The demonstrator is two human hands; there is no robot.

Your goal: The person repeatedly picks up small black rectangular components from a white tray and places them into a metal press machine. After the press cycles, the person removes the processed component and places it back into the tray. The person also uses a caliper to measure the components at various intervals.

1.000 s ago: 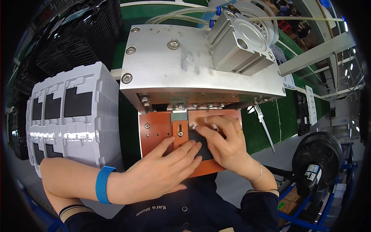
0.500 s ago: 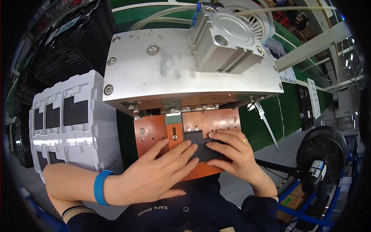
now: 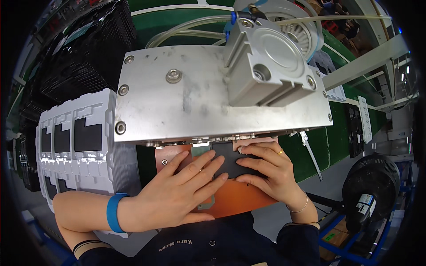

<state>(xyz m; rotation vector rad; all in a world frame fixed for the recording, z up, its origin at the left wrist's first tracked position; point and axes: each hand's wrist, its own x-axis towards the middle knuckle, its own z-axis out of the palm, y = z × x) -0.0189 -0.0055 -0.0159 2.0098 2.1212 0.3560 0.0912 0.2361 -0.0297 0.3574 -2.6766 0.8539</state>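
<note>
A flat, L-shaped-looking black piece lies on an orange plate, its far edge at the front of a silver metal press block. My left hand rests palm down with fingers spread, their tips at the piece's left edge. On the right side of the piece lie the outstretched fingers of my right hand, thumb apart near its lower edge. Both hands cover part of the piece, so its full outline is hidden. Beside my left fingers a small greenish slotted part shows on the plate.
White trays with black cut pieces stand stacked at left, black trays behind them. A silver cylinder tops the press. Calipers lie on the green table at right; a black fan stands beyond.
The view has shifted, so the press block sits lower in the picture. The black piece and both hands are closer to its front edge, and more bare orange plate shows on the near side.
</note>
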